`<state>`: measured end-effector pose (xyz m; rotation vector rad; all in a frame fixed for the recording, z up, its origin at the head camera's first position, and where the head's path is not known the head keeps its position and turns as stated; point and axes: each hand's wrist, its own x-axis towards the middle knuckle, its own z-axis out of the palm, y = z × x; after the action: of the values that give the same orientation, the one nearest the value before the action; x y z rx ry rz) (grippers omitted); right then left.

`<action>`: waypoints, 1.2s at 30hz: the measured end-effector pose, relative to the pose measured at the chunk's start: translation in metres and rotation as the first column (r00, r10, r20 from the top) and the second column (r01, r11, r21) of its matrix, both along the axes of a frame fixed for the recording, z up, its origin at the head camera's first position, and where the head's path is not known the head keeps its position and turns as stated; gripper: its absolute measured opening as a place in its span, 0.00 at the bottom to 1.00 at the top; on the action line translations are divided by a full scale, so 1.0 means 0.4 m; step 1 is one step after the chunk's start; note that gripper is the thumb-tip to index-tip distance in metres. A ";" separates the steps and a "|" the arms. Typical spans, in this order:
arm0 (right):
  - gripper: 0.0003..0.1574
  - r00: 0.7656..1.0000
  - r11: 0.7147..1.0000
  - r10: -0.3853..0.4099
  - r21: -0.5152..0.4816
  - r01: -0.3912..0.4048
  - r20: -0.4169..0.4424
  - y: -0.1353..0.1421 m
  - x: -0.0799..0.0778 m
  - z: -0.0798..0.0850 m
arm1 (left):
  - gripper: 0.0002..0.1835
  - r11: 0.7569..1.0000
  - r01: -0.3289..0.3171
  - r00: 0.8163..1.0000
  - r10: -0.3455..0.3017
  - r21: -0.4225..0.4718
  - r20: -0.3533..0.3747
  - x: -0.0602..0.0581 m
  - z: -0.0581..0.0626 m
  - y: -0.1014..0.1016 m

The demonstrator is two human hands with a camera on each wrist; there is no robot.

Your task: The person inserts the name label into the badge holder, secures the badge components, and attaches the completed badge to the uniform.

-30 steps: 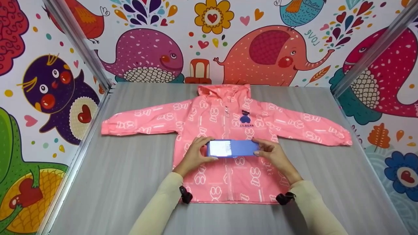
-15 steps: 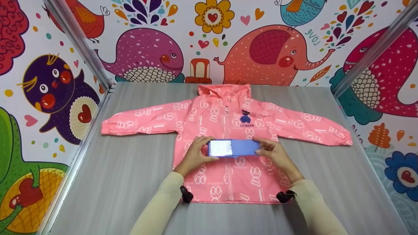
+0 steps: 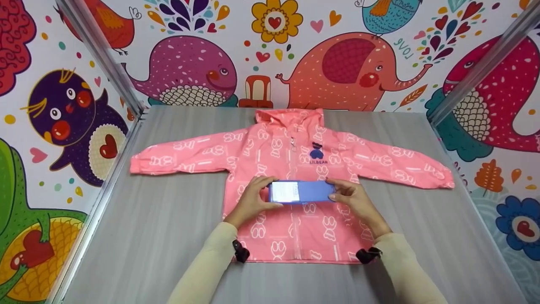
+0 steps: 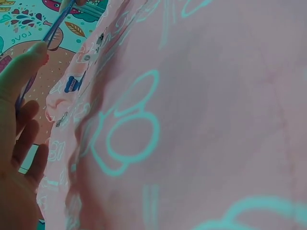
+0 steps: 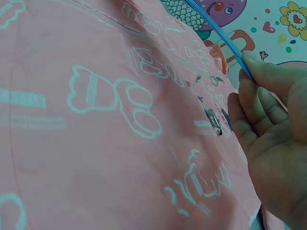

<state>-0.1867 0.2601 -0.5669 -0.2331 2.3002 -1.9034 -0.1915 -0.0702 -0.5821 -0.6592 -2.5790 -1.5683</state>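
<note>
A thin, flat blue rectangle (image 3: 304,191), bright white on its left half with small print, is held level above a pink hooded jacket (image 3: 276,162). My left hand (image 3: 253,197) pinches its left end between thumb and fingers, and my right hand (image 3: 353,199) pinches the right end. Seen edge-on in the right wrist view, it is a slim blue strip (image 5: 220,31) between thumb and forefinger. The jacket lies front up with both sleeves spread, a zip down the middle, white outline prints and a dark blue bear badge (image 3: 317,153).
The jacket lies on a grey wood-grain table (image 3: 168,236). Walls with cartoon animals (image 3: 346,71) enclose the back and both sides, with metal posts (image 3: 120,71) at the corners. Black wrist cameras (image 3: 241,251) sit over the jacket's lower hem.
</note>
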 end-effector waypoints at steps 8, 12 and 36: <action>0.32 1.000 0.999 -0.008 -0.042 0.007 -0.012 -0.013 0.000 -0.007 | 0.42 1.000 -0.012 1.000 0.012 0.003 0.003 -0.002 -0.008 0.007; 0.32 1.000 0.999 -0.009 -0.031 0.008 -0.013 -0.019 0.001 -0.004 | 0.42 1.000 -0.019 1.000 0.019 -0.009 -0.005 -0.003 -0.007 0.010; 0.34 0.999 0.999 -0.011 0.031 0.010 0.041 -0.057 -0.002 -0.003 | 0.41 1.000 -0.018 1.000 0.017 -0.020 -0.014 -0.004 -0.006 0.022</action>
<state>-0.1874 0.2373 -0.5680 -0.1769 2.3063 -1.8588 -0.1933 -0.0614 -0.5844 -0.6450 -2.5874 -1.5289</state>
